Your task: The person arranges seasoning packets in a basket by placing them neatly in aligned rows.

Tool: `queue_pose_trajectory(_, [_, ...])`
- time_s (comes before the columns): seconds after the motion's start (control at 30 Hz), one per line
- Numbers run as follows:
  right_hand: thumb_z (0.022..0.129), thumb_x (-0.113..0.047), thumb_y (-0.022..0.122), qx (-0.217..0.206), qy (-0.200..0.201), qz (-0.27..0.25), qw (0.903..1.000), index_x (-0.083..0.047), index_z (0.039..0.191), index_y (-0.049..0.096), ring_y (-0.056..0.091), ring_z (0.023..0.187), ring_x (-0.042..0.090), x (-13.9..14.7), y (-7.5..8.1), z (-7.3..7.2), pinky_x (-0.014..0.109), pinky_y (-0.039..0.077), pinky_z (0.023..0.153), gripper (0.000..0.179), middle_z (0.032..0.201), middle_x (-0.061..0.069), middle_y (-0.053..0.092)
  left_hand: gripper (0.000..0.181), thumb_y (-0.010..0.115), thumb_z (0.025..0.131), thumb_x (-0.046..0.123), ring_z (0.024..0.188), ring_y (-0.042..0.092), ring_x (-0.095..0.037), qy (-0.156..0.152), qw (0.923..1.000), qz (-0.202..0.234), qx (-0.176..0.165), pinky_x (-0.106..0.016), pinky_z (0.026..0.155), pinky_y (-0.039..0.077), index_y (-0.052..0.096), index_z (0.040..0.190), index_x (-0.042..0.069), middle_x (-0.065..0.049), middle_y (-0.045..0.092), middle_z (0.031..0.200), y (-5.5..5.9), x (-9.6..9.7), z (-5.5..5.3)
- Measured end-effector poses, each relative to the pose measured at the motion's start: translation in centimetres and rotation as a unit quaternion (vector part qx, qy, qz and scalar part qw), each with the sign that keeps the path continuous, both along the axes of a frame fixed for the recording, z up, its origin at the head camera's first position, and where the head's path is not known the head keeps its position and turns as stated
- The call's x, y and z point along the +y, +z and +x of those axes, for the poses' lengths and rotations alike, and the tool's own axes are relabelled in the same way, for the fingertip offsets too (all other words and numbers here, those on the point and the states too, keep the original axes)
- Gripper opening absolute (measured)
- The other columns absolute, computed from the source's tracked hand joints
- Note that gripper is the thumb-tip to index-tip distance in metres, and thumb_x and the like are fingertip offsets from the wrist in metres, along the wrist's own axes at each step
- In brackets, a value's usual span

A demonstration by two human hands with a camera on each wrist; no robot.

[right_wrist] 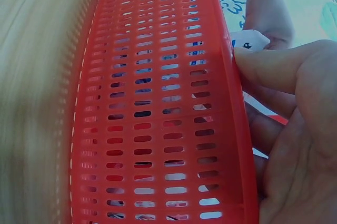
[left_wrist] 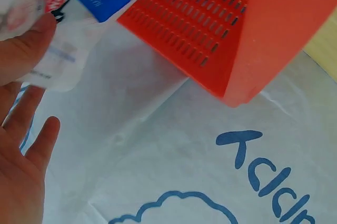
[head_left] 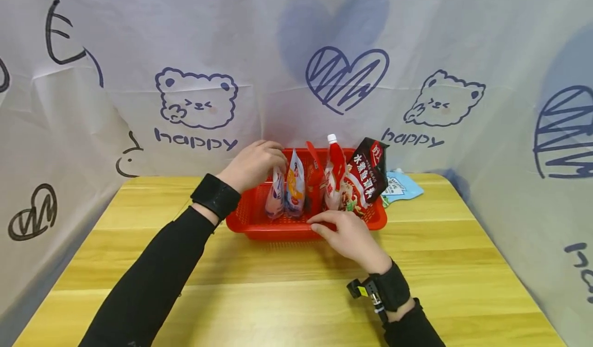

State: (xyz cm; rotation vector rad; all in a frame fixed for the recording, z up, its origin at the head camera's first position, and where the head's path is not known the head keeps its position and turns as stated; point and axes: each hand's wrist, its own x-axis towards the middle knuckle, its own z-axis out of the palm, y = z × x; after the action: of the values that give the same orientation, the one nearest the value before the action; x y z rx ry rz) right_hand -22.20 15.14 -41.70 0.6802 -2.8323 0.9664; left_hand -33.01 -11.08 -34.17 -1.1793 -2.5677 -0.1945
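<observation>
A red plastic basket (head_left: 268, 231) with slotted walls stands on the table and holds several food packets. My left hand (head_left: 259, 162) is at its back left, pinching the top of a pale packet (head_left: 276, 197) that stands inside. In the left wrist view the thumb presses on this packet (left_wrist: 66, 58), which has a blue label and a small red logo. My right hand (head_left: 349, 236) grips the front rim of the basket, thumb outside and fingers over the inner side, as the right wrist view shows.
Beside the held packet are a white-and-orange packet (head_left: 295, 187), a red packet (head_left: 315, 177), a white-capped red pouch (head_left: 334, 172) and a black packet (head_left: 368, 169). A light-blue pouch (head_left: 402, 186) lies on the wooden table (head_left: 287, 295) right of the basket. Printed cloth (head_left: 278, 43) hangs behind.
</observation>
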Motion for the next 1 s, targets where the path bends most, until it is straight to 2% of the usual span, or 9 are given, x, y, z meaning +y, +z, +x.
queue_pose_trajectory(0.13, [0.098, -0.028, 0.074, 0.001, -0.003, 0.001, 1.0000, -0.022, 0.112, 0.081, 0.067, 0.094, 0.016, 0.0, -0.1, 0.0, 0.038, 0.054, 0.082, 0.017, 0.107, -0.006, 0.077, 0.027, 0.072, 0.092, -0.007, 0.128, 0.060, -0.031, 0.003, 0.9991, 0.037, 0.018, -0.047, 0.115, 0.043, 0.079, 0.114, 0.007, -0.010, 0.073, 0.125, 0.2, -0.3, 1.1])
queue_pose_trajectory(0.23, [0.098, -0.028, 0.074, -0.004, -0.003, 0.000, 1.0000, -0.022, 0.113, 0.081, 0.066, 0.094, 0.016, 0.1, -0.1, 0.0, 0.038, 0.054, 0.083, 0.018, 0.107, -0.006, 0.077, 0.029, 0.074, 0.091, -0.005, 0.125, 0.061, -0.031, 0.010, 0.9955, 0.090, 0.028, -0.046, 0.112, 0.046, 0.077, 0.118, 0.006, -0.012, 0.070, 0.129, 0.3, -0.9, 2.3])
queue_pose_trajectory(0.43, [0.099, -0.028, 0.073, -0.013, -0.002, -0.004, 0.9999, -0.022, 0.114, 0.080, 0.063, 0.088, 0.015, 0.0, 0.1, 0.1, 0.036, 0.051, 0.079, 0.018, 0.106, -0.006, 0.076, 0.031, 0.076, 0.091, -0.002, 0.115, 0.063, -0.029, 0.034, 0.9771, 0.208, 0.027, -0.044, 0.102, 0.053, 0.074, 0.121, 0.006, -0.012, 0.068, 0.122, -0.2, -2.4, 5.6])
queue_pose_trajectory(0.63, [0.099, -0.029, 0.073, -0.018, -0.004, 0.001, 0.9998, -0.022, 0.114, 0.080, 0.063, 0.088, 0.015, -0.1, 0.3, 0.2, 0.037, 0.051, 0.080, 0.018, 0.106, -0.006, 0.076, 0.026, 0.077, 0.092, 0.003, 0.104, 0.066, -0.026, 0.060, 0.9605, 0.272, 0.015, -0.038, 0.085, 0.058, 0.074, 0.117, 0.008, -0.008, 0.066, 0.114, -1.8, -3.0, 8.7])
queue_pose_trajectory(0.73, [0.099, -0.029, 0.072, -0.021, -0.006, 0.004, 0.9998, -0.022, 0.114, 0.080, 0.063, 0.088, 0.015, 0.0, 0.3, 0.3, 0.037, 0.051, 0.080, 0.019, 0.107, -0.006, 0.076, 0.023, 0.078, 0.092, 0.005, 0.097, 0.068, -0.023, 0.060, 0.9580, 0.280, 0.000, -0.036, 0.077, 0.058, 0.075, 0.114, 0.009, -0.005, 0.067, 0.110, -3.1, -2.7, 10.0])
queue_pose_trajectory(0.83, [0.099, -0.030, 0.072, -0.018, -0.003, 0.005, 0.9998, -0.022, 0.114, 0.080, 0.062, 0.086, 0.015, 0.0, 0.2, 0.2, 0.036, 0.050, 0.078, 0.019, 0.106, -0.006, 0.076, 0.022, 0.080, 0.091, 0.007, 0.093, 0.068, -0.020, 0.059, 0.9612, 0.268, -0.029, -0.035, 0.075, 0.058, 0.076, 0.113, 0.010, -0.002, 0.068, 0.105, -4.4, -2.2, 10.9])
queue_pose_trajectory(1.0, [0.099, -0.030, 0.072, -0.016, 0.001, 0.001, 0.9999, -0.022, 0.114, 0.080, 0.059, 0.082, 0.015, -0.1, 0.1, 0.1, 0.035, 0.047, 0.074, 0.018, 0.104, -0.006, 0.076, 0.024, 0.084, 0.089, 0.016, 0.093, 0.068, -0.017, 0.073, 0.9689, 0.219, -0.089, -0.035, 0.079, 0.059, 0.077, 0.112, 0.013, 0.000, 0.068, 0.102, -6.0, -1.7, 11.8])
